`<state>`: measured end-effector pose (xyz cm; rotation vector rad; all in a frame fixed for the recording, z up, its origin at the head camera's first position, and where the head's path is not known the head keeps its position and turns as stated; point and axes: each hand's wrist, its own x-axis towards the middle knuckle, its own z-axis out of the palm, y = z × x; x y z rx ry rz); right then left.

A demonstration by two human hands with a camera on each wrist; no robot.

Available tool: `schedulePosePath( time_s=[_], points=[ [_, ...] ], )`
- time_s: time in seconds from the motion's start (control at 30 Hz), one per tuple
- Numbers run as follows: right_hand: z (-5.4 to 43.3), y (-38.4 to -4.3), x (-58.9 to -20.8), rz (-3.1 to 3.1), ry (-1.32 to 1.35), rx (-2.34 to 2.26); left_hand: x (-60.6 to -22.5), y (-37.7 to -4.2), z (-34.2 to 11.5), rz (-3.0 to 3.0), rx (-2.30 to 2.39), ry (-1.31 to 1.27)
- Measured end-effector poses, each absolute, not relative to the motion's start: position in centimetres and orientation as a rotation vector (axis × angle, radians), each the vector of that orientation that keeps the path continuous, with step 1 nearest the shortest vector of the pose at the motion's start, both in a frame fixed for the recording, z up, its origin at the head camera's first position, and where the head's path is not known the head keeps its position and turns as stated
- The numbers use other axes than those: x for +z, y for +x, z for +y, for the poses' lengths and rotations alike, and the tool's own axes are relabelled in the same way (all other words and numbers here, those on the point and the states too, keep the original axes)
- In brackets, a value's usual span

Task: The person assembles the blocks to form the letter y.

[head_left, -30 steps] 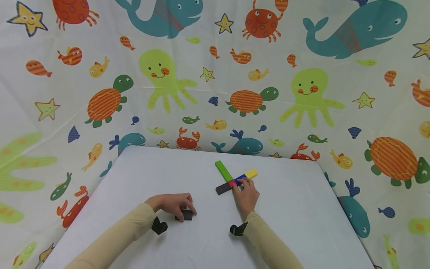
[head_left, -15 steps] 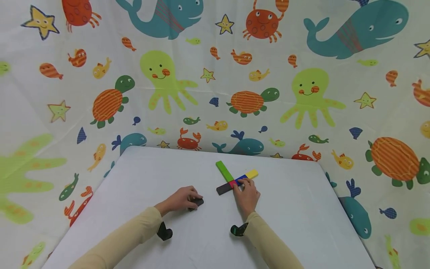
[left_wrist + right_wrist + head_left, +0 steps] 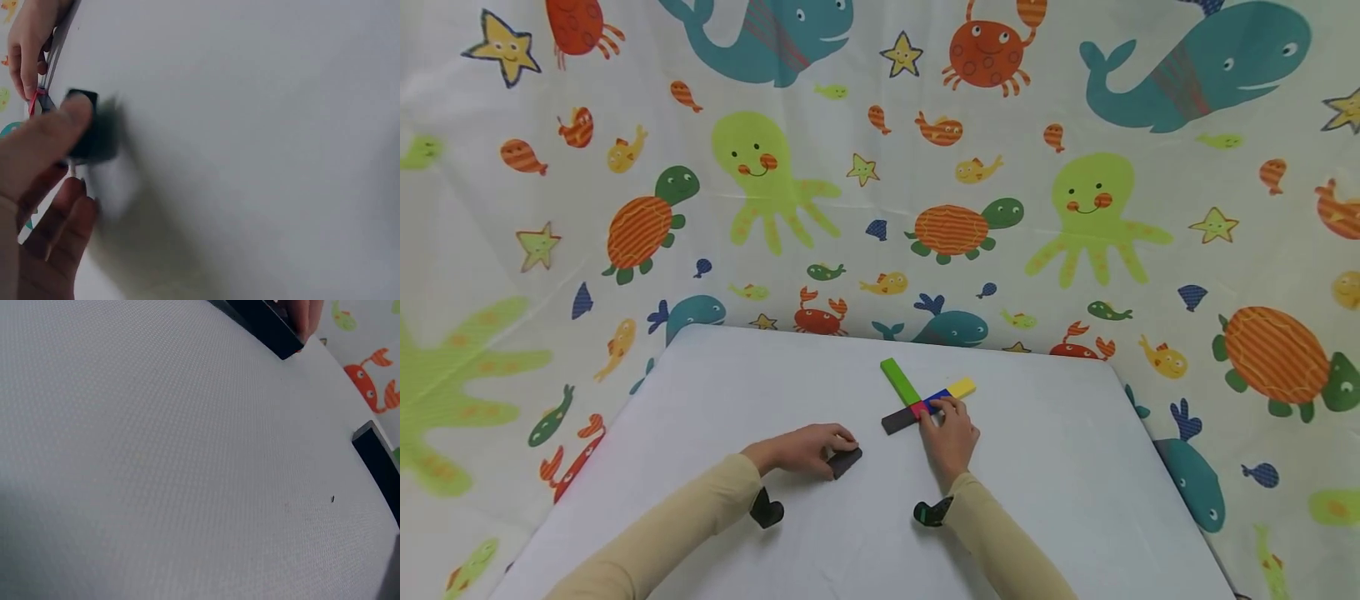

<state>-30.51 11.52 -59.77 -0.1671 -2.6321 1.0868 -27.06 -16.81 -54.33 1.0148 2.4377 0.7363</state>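
Observation:
My left hand [image 3: 808, 450] grips a black block [image 3: 846, 463] between thumb and fingers, left of the table's middle. In the left wrist view the thumb lies over this block [image 3: 94, 137], which is blurred. My right hand [image 3: 952, 437] has thumb and forefinger curled at a blue block [image 3: 937, 397], close against a small red block [image 3: 918, 408]. Around the red one, a green block [image 3: 899, 382] points up-left and another black block [image 3: 900, 420] lies lower left. A yellow block [image 3: 962, 387] continues from the blue. The right hand hides part of this group.
A white table [image 3: 760, 375] carries the blocks. Behind it hangs a cloth [image 3: 880, 75] printed with sea animals. Dark wrist cameras stick out below both wrists, the left camera [image 3: 767, 510] and the right camera [image 3: 932, 512].
My left hand has moved right and away from me with the black block, which has turned and now lies at a slant. The right hand and the joined blocks have stayed put.

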Motion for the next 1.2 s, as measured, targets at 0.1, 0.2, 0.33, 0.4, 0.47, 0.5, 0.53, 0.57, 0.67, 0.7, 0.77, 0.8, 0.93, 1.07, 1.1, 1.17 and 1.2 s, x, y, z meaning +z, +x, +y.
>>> schedulePosePath(
  time_s=[0.1, 0.2, 0.33, 0.4, 0.47, 0.5, 0.53, 0.57, 0.67, 0.7, 0.77, 0.8, 0.93, 1.07, 1.1, 1.17, 1.2],
  points=[
    [11.5, -30.5, -59.7, -2.637, -0.162, 1.087, -54.9, -27.3, -17.0, 2.455, 0.899, 0.968],
    [11.5, -30.5, -59.6, -2.63, -0.158, 1.092, -55.0, -27.8, -17.2, 2.425, 1.06, 0.846],
    [11.4, -30.5, -59.7, -2.634, -0.158, 1.086, -54.9, -28.5, -17.5, 2.369, 1.107, 0.753],
    [11.3, -30.6, -59.7, -2.637, -0.157, 1.082, -54.9, -28.9, -17.5, 2.36, 1.068, 0.773],
    [11.3, -30.6, -59.8, -2.638, -0.157, 1.079, -55.0, -29.3, -17.4, 2.357, 1.03, 0.807],
    [11.3, -30.7, -59.8, -2.637, -0.158, 1.077, -55.0, -29.6, -17.3, 2.357, 1.011, 0.825],
    [11.4, -30.7, -59.8, -2.636, -0.159, 1.076, -55.0, -29.8, -17.1, 2.355, 0.996, 0.838],
    [11.4, -30.7, -59.8, -2.634, -0.16, 1.078, -55.0, -30.0, -17.0, 2.351, 0.981, 0.85],
    [11.4, -30.7, -59.9, -2.628, -0.164, 1.079, -54.5, -30.5, -16.4, 2.313, 0.952, 0.834],
    [11.4, -30.7, -59.9, -2.624, -0.162, 1.079, -54.5, -30.5, -16.3, 2.302, 0.927, 0.833],
    [11.4, -30.7, -60.0, -2.621, -0.163, 1.08, -54.2, -30.6, -16.1, 2.285, 0.877, 0.834],
    [11.4, -30.7, -60.1, -2.622, -0.162, 1.073, -54.1, -30.6, -16.1, 2.289, 0.844, 0.838],
    [11.4, -30.6, -59.9, -2.62, -0.16, 1.076, -54.0, -30.9, -15.8, 2.341, 0.761, 0.875],
    [11.4, -30.5, -59.6, -2.623, -0.161, 1.093, -53.9, -31.5, -15.3, 2.367, 0.767, 0.86],
    [11.4, -30.5, -59.5, -2.625, -0.162, 1.096, -53.9, -31.6, -15.2, 2.365, 0.772, 0.851],
    [11.3, -30.5, -59.6, -2.635, -0.167, 1.094, -53.9, -32.0, -14.9, 2.358, 0.775, 0.836],
    [11.3, -30.5, -59.6, -2.637, -0.169, 1.094, -54.0, -32.1, -14.8, 2.353, 0.779, 0.829]
  ],
)
